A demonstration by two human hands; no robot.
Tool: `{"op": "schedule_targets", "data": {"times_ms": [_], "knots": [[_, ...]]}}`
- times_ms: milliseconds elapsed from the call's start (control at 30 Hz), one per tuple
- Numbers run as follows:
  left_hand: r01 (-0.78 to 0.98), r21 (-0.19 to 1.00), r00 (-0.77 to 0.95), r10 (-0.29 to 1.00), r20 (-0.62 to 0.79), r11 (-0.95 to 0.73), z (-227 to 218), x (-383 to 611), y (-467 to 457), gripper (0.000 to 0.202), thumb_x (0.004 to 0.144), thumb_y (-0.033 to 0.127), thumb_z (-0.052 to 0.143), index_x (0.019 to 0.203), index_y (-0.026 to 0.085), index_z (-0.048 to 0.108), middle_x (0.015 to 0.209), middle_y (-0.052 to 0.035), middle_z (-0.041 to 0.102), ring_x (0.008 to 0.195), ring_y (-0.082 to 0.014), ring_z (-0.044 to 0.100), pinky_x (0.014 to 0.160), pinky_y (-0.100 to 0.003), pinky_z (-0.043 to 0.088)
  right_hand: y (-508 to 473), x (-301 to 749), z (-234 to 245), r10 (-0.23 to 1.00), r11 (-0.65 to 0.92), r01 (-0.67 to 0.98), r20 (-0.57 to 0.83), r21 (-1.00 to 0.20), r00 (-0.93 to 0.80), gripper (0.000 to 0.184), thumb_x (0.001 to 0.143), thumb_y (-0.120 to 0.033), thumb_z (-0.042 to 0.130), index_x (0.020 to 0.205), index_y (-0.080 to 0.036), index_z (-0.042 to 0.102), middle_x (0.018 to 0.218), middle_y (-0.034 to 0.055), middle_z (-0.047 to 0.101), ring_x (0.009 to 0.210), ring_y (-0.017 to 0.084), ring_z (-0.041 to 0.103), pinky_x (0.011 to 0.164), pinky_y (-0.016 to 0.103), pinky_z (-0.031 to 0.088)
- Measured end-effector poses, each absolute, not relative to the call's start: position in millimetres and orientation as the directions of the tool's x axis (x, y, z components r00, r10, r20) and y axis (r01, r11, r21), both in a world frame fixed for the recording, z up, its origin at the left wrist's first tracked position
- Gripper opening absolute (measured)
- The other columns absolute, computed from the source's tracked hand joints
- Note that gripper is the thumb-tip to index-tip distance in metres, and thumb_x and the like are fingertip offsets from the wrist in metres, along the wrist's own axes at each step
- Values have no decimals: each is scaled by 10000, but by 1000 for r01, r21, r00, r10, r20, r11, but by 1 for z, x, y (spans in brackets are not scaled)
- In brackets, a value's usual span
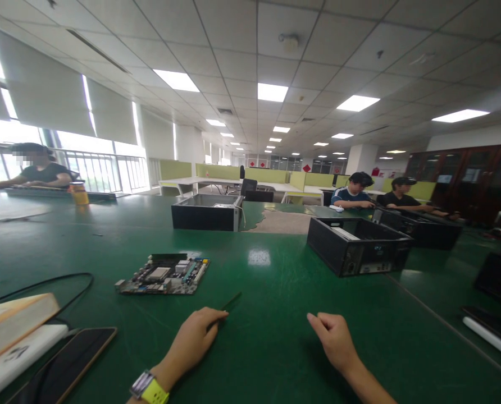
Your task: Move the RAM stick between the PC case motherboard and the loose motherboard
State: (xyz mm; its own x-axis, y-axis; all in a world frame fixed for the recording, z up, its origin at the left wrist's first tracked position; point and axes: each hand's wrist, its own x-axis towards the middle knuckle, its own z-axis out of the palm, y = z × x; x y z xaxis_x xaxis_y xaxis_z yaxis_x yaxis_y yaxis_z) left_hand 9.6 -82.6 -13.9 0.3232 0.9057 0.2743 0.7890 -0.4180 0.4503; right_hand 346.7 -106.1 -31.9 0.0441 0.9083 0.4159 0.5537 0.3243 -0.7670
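My left hand (197, 336), with a yellow-green watch strap at its wrist, pinches one end of a thin dark green strip that looks like a RAM stick (233, 301). Its free end points away and to the right, just above the green tabletop. My right hand (331, 338) is curled closed with the thumb along the index finger; nothing shows in it. Beyond my left hand a motherboard (160, 273) lies flat on the table, its square processor facing up and dark memory slots along the far side.
Open black computer cases stand ahead (204, 217) and to the right (360, 247). At lower left lie a phone (65, 365), a white box (18, 353) and a black cable (76, 274). A jar (79, 194) stands farther left. Several people sit around the table.
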Motion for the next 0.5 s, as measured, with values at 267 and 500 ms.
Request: {"op": "schedule_targets", "data": {"times_ms": [267, 500], "knots": [[757, 473, 343, 890, 300, -451, -19, 11, -82, 409, 783, 149, 400, 1095, 271, 635, 1093, -16, 643, 1003, -182, 563, 919, -325, 407, -97, 353, -49, 857, 407, 553, 514, -727, 45, 463, 831, -411, 461, 472, -206, 252, 463, -64, 214, 440, 70, 225, 462, 246, 197], [760, 409, 328, 841, 430, -505, -15, 12, -84, 351, 820, 206, 431, 1106, 264, 626, 1102, -46, 617, 1023, -207, 543, 911, -361, 416, -88, 348, -57, 844, 427, 572, 536, -700, 27, 463, 838, -413, 450, 473, -200, 261, 454, -65, 214, 434, 65, 224, 459, 250, 189]]}}
